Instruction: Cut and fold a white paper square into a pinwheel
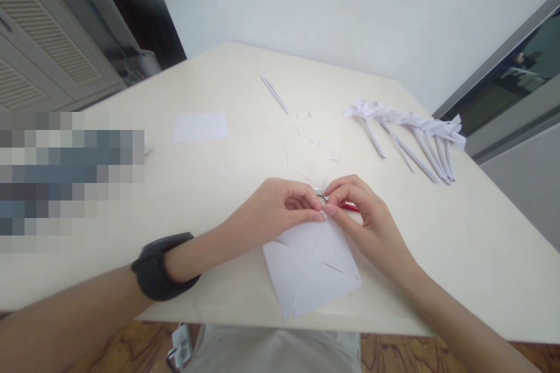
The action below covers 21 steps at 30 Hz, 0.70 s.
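Observation:
A white square of paper (pixel 311 268) with diagonal cuts lies at the near edge of the cream table (pixel 210 198). Both hands meet at its far corner. My left hand (pixel 273 210), with a black band on the wrist, pinches that corner with curled fingers. My right hand (pixel 365 218) pinches the same corner from the other side. Under the right hand lie scissors (pixel 347 206) with a red handle and a metal tip, mostly hidden by the fingers.
Several finished white paper pinwheels on paper sticks (pixel 411 134) lie in a row at the far right. A rolled paper stick (pixel 274 94) lies further back, a small white sheet (pixel 201 127) to the left, and paper scraps (pixel 315 145) in the middle.

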Tool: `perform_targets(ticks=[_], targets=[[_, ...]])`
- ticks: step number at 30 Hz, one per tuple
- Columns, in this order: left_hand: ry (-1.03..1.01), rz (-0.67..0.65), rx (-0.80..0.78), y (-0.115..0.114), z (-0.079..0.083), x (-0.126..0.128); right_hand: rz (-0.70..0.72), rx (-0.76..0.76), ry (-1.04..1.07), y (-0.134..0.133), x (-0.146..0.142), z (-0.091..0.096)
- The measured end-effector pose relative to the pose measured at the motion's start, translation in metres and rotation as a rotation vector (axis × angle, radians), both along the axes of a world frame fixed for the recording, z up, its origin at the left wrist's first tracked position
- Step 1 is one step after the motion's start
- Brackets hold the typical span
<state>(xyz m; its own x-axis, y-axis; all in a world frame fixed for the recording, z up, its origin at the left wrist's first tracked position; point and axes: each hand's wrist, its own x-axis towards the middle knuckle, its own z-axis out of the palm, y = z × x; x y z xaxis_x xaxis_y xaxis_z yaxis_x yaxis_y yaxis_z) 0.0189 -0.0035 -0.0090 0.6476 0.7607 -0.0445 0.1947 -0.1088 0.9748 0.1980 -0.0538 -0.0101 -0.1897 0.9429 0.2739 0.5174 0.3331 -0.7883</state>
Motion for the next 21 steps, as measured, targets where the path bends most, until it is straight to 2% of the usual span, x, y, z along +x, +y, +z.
perform_targets(ticks=[5,14,21], targets=[[-0.018,-0.003,0.003,-0.0019,-0.0007,-0.0005,-0.013,0.053,-0.014,-0.0015,-0.003,-0.0002],[0.006,0.035,0.015,-0.0007,-0.0006,-0.001,0.017,-0.052,0.005,0.0004,0.0042,0.0036],[0.007,0.03,0.054,-0.0017,0.0013,-0.0002,0.028,-0.066,0.008,0.0018,0.0023,0.0009]])
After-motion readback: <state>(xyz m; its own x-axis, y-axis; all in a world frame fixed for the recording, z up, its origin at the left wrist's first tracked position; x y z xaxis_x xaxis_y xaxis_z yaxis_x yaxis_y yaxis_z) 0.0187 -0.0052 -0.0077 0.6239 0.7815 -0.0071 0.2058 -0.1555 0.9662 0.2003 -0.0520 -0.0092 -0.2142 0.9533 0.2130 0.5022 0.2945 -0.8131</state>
